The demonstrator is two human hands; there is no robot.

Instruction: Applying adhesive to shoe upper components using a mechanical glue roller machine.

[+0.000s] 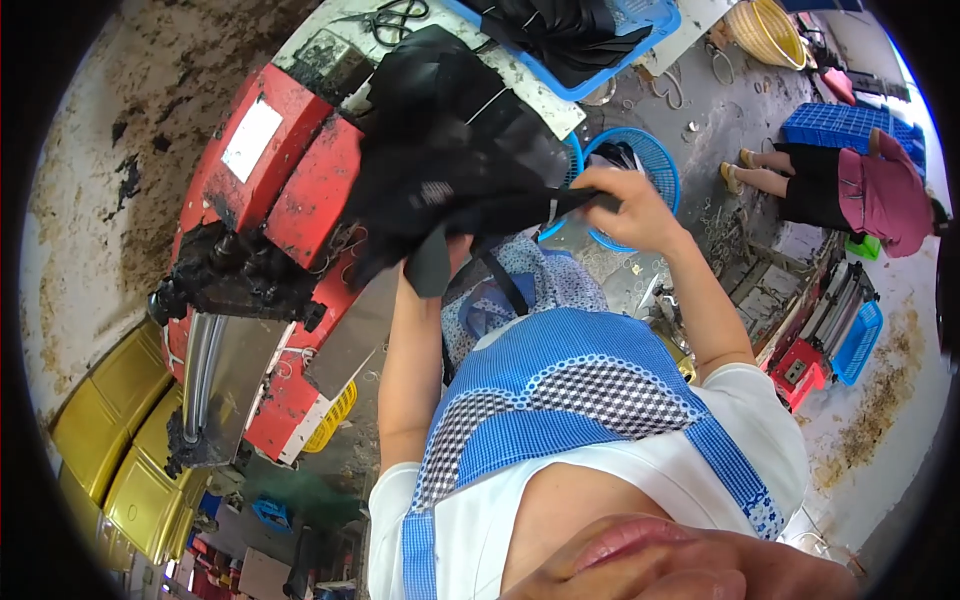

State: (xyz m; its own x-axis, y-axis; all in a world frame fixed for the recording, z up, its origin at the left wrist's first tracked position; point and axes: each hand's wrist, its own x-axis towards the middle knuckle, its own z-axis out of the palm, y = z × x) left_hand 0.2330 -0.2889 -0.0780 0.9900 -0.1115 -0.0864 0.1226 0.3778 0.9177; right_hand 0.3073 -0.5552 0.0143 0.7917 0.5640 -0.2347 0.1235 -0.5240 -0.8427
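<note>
My right hand (628, 208) is closed on the narrow end of a thin black sheet (480, 205), which stretches leftward from it over my lap. The sheet is soft and slightly shiny; its exact material is unclear. Under the sheet's near edge is my left hand (455, 252), its fingers hidden by a hanging black flap. More black sheets (430, 80) lie behind on the white table (310, 40), merging with the one in front. Black-handled scissors (395, 18) rest at the table's far left.
Left of me stands a red machine (310, 190) with dark residue. A blue tray (570, 88) of black pieces sits at the table's far edge. Blue baskets (660, 165) stand on the scrap-strewn floor. At right, a person in a pink top (880, 195) is near a blue crate (835, 125).
</note>
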